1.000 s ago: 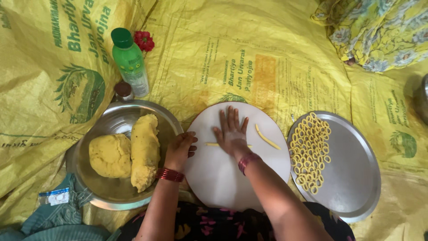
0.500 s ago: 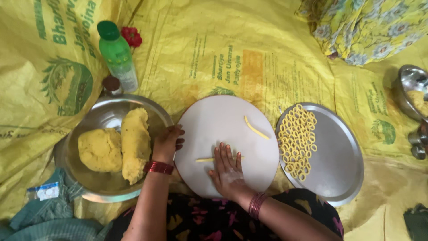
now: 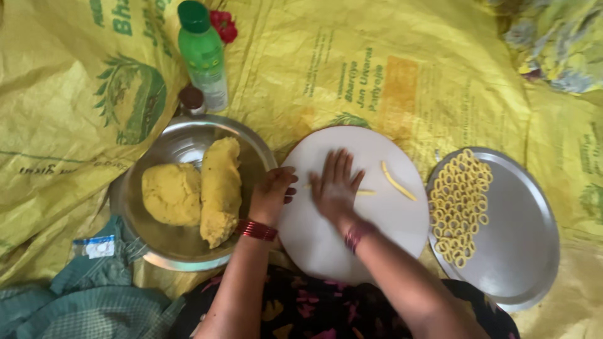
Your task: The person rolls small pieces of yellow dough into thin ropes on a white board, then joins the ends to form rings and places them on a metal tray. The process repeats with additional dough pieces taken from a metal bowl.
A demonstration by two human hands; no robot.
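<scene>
My right hand (image 3: 335, 182) lies flat, fingers spread, on a round white board (image 3: 377, 232), pressing on a thin yellow dough strip whose end (image 3: 366, 192) pokes out to the right. A second dough strip (image 3: 398, 181) lies loose further right on the board. My left hand (image 3: 272, 194), fingers curled, rests on the board's left edge beside a steel bowl (image 3: 169, 135). The bowl holds a round dough lump (image 3: 171, 193) and a long dough lump (image 3: 220, 189).
A steel plate (image 3: 518, 251) at right carries several small dough rings (image 3: 460, 204). A green bottle (image 3: 203, 53), a small dark-capped jar (image 3: 191, 99) and a red flower (image 3: 223, 25) stand behind the bowl. Yellow printed sacking (image 3: 377, 69) covers the floor; green cloth (image 3: 81, 307) lies at lower left.
My right hand slid back toward me over the dough strip, then forward again to the board's middle. The left hand stayed at the board's edge. The view shifted.
</scene>
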